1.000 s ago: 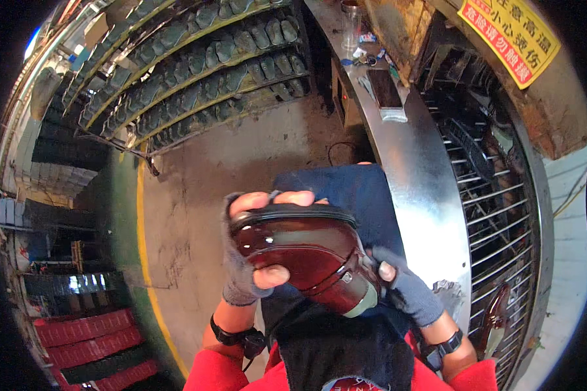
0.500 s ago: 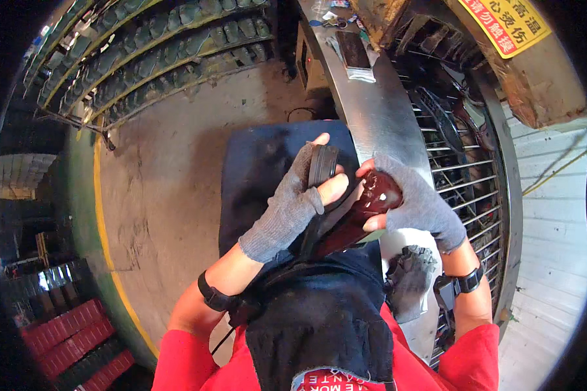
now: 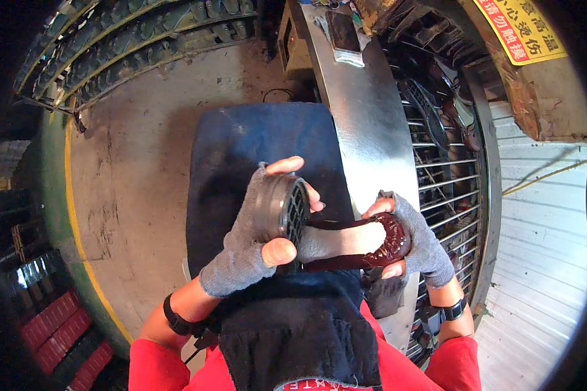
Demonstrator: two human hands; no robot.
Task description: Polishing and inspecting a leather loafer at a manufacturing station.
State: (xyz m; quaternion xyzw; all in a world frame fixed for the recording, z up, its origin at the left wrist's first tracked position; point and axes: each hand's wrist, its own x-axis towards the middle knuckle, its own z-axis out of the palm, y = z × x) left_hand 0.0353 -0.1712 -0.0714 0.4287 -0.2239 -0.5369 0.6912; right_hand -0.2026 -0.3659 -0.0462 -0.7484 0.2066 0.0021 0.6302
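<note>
Dark-red shoe upper, left of tabletop, is now rolled with pale underside exposed, fingers of right hand holding its end, left hand gripping black sole.

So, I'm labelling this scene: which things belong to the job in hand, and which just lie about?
Job, apparently:
black sole (left hand);
dark red upper (right hand).

Probably just lying about:
dark rectangular slab on the bench;
crumpled dark cloth.

We now turn the glossy dark-red leather upper pale underside up | our black rubber sole now shows its lattice face
</note>
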